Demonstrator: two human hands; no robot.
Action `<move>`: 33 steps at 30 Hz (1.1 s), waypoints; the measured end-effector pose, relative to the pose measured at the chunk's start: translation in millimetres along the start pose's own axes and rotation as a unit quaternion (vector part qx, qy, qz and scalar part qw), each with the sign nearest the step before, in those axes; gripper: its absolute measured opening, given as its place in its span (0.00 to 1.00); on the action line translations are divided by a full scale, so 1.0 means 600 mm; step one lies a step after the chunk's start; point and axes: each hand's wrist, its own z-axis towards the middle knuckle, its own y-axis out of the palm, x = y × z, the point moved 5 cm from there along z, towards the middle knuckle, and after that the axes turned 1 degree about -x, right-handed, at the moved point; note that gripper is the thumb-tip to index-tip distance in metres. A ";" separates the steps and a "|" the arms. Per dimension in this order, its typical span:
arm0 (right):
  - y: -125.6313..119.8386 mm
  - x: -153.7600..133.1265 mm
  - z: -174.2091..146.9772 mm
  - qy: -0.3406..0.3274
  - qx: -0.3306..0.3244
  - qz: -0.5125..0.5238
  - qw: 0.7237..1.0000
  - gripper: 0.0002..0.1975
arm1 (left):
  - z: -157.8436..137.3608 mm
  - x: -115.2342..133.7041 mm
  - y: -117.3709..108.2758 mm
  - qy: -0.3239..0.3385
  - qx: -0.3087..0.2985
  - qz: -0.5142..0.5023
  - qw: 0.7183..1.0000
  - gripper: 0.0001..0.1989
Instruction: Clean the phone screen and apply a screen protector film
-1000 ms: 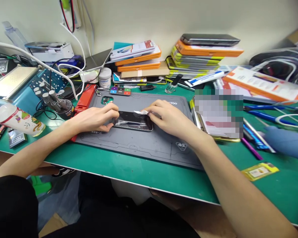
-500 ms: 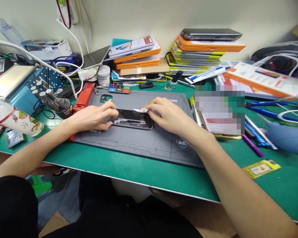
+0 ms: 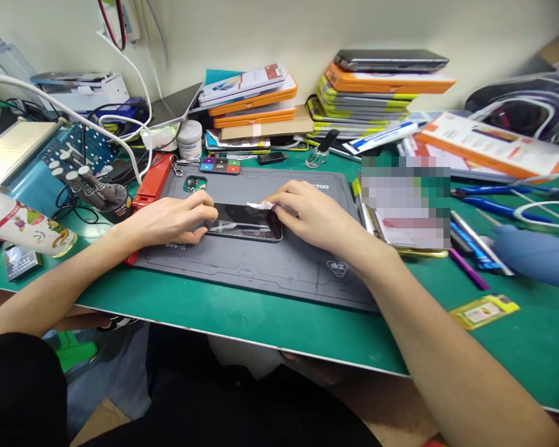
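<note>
One head-worn camera supplies the view. It is located above the left hand [image 3: 179,220] and the right hand [image 3: 302,211], on the wearer's side of them, and faces forward and down along both forearms [image 3: 428,329]. Range is short, with a wide field: both hands appear near mid-frame. Coverage extends beyond the hands to the wall [image 3: 261,31] and, on their near side, to the wearer's dark clothing [image 3: 205,397]. Below the hands, the front edge of the green bench [image 3: 242,316] slopes downward to the right.
</note>
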 end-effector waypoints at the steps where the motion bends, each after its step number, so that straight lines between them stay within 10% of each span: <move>1: 0.000 0.000 0.000 -0.001 0.000 0.000 1.000 0.18 | 0.000 0.000 0.000 -0.001 -0.003 0.002 1.000 0.15; 33: -0.005 -0.007 0.002 0.003 -0.012 -0.015 1.000 0.19 | 0.003 0.003 -0.004 0.005 0.006 0.030 1.000 0.08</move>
